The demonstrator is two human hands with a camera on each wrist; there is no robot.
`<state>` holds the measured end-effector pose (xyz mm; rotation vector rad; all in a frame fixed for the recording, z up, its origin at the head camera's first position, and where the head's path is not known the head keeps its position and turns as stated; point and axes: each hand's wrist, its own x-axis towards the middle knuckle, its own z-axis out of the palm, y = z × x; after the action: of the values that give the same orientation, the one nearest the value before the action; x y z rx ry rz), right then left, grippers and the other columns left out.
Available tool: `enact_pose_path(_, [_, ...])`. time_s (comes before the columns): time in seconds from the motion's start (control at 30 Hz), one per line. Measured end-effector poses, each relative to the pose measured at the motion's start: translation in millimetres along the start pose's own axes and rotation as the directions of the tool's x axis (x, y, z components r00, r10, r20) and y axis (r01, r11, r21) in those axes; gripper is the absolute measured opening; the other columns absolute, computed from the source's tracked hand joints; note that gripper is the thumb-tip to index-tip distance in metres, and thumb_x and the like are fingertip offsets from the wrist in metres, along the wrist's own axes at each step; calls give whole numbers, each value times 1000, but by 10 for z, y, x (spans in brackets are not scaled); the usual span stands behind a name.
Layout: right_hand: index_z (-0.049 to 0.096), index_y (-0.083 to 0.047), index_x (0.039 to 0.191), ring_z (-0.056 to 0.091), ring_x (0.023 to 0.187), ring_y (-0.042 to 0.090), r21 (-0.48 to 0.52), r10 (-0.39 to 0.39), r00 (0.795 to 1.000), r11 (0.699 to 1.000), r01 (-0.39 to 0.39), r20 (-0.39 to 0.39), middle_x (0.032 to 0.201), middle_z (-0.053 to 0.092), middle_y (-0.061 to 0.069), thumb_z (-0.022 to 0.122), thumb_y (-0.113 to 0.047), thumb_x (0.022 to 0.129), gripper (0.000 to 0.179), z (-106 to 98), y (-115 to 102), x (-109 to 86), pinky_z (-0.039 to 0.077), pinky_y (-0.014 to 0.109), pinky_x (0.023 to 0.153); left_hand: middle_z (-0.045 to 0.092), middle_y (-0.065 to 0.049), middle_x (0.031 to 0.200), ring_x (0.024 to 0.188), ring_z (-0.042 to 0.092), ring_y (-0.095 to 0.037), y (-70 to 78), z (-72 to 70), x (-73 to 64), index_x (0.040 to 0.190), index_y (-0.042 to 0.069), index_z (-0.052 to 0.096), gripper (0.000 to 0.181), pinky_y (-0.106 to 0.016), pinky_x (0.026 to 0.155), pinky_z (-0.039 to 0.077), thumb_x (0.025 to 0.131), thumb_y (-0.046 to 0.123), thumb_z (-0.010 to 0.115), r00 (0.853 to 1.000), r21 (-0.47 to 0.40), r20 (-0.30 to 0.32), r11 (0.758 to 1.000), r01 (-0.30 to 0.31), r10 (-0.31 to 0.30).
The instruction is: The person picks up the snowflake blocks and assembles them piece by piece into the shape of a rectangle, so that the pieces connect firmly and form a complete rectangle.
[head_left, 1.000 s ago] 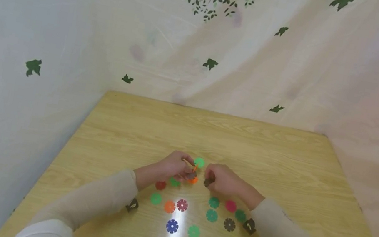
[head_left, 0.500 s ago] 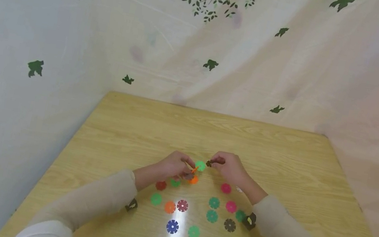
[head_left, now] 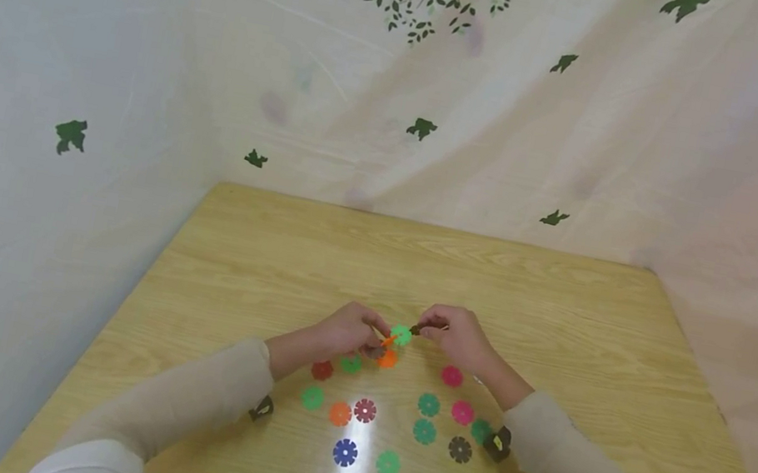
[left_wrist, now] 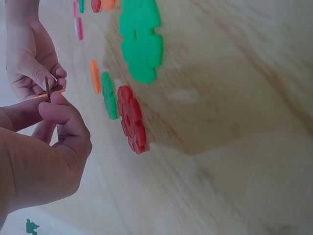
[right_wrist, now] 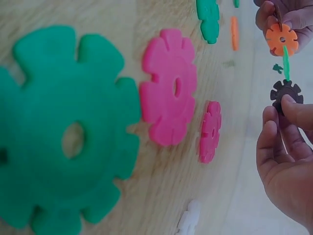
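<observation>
My left hand [head_left: 347,328] pinches a brown notched plastic disc [left_wrist: 47,85], seen edge-on in the left wrist view. An orange notched disc [right_wrist: 274,41] is joined to it, and a bright green disc [right_wrist: 286,63] stands crosswise on the orange one. My right hand [head_left: 463,340] pinches a dark brown notched disc [right_wrist: 283,91] between thumb and fingers. The rim of that dark disc meets the free edge of the green disc. Both hands are above the table, close together.
Loose notched discs lie on the wooden table [head_left: 271,243]: a red disc [left_wrist: 131,120], a blue disc [head_left: 342,463], a pink disc [right_wrist: 166,58], a teal disc [right_wrist: 102,107] and several others. A printed cloth [head_left: 336,136] rises behind the table.
My right hand has risen away from me with the dark brown disc, then come to the green disc's edge. A pink disc shows on the table where it was. The left hand is nearly still.
</observation>
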<state>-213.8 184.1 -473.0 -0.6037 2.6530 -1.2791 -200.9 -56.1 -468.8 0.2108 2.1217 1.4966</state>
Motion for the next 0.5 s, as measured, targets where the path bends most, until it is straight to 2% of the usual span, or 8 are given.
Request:
enact_pose_path(0.17, [73,-6,94,68,89,21,10,12,1000,1000,-12,-3,92,74,3,70,0,92,7,0,-11,-9,61,35,77,75,-8,84,79,72,-28,-3,-11,-3,113,-1,71,29,-17,43,34,86,-4,61,1000,24,1,999,-27,27])
enact_pose_path(0.33, [73,-7,94,70,91,21,42,23,1000,999,-23,7,93,74,2,70,1,92,9,11,13,-5,61,34,82,75,-9,87,76,70,-24,-26,-17,7,113,-1,72,30,-18,44,36,85,-4,61,999,33,9,999,-35,35])
enact_pose_path(0.5, [73,-5,93,71,97,26,84,7,1000,996,-9,25,94,74,5,70,4,91,10,21,13,-9,61,36,88,73,-12,102,78,70,-21,-14,3,8,111,-4,72,29,-23,58,53,85,-7,61,999,13,14,999,-41,41])
